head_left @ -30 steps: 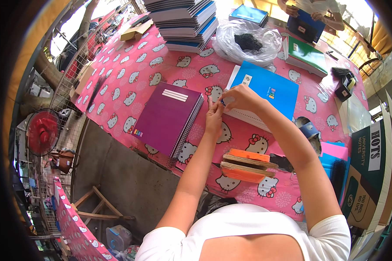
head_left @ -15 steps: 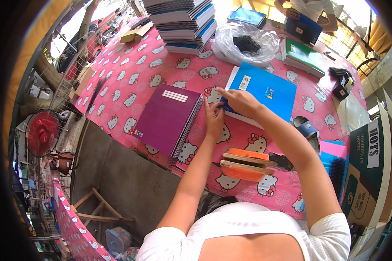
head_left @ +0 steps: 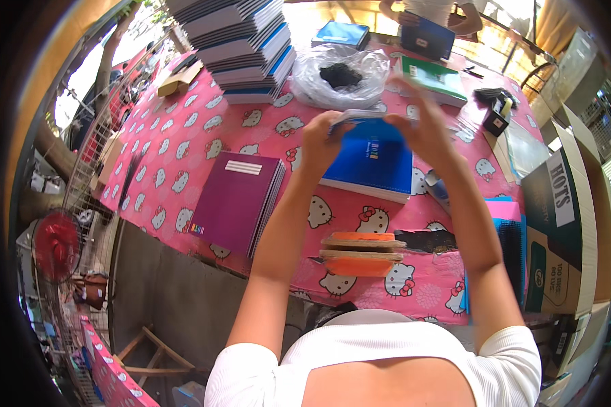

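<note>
A blue notebook [head_left: 377, 163] with a thick block of white pages lies on the table in front of me, its far edge raised and partly blurred. My left hand [head_left: 326, 139] closes round its far left corner. At the far right corner is my right hand [head_left: 424, 125], its thumb near the cover and a finger pointing away; motion smears its fingers. To the left lies a purple spiral notebook [head_left: 237, 200] with white label lines. Nearer to me sit orange-faced wooden blocks [head_left: 362, 254], beside a black strip [head_left: 426, 241].
A tall pile of spiral notebooks [head_left: 241, 51] stands at the back left. Behind my hands are a plastic bag [head_left: 339, 78] with black contents and a green book [head_left: 431, 80]. Another person holds a dark blue notebook [head_left: 428, 35]. A cardboard box [head_left: 557, 237] stands right.
Both hands have moved apart from the notebook's left side to its two far corners. The blue notebook now sits squarer to me, and my view has shifted.
</note>
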Action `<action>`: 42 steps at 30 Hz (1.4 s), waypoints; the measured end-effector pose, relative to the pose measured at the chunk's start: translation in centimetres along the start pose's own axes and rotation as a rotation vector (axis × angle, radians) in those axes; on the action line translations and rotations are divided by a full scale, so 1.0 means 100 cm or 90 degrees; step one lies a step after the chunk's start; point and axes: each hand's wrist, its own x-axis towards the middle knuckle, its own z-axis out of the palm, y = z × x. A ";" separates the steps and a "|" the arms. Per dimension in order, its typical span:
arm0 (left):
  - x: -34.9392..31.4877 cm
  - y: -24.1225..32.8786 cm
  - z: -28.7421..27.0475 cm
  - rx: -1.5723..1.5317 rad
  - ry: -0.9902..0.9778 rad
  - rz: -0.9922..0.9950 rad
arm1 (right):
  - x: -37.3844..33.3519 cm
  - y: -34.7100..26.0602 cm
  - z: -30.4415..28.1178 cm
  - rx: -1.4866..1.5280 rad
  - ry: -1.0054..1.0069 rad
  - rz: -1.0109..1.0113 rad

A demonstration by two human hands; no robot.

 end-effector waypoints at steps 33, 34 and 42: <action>-0.100 0.156 -0.098 -0.164 -0.032 -0.430 | -0.221 -0.052 -0.039 0.179 -0.080 0.399; -0.107 0.156 -0.099 -0.176 -0.036 -0.432 | -0.229 -0.052 -0.033 0.149 -0.057 0.356; -0.119 0.227 -0.047 0.134 0.142 -0.053 | -0.315 -0.052 0.038 0.204 0.005 0.469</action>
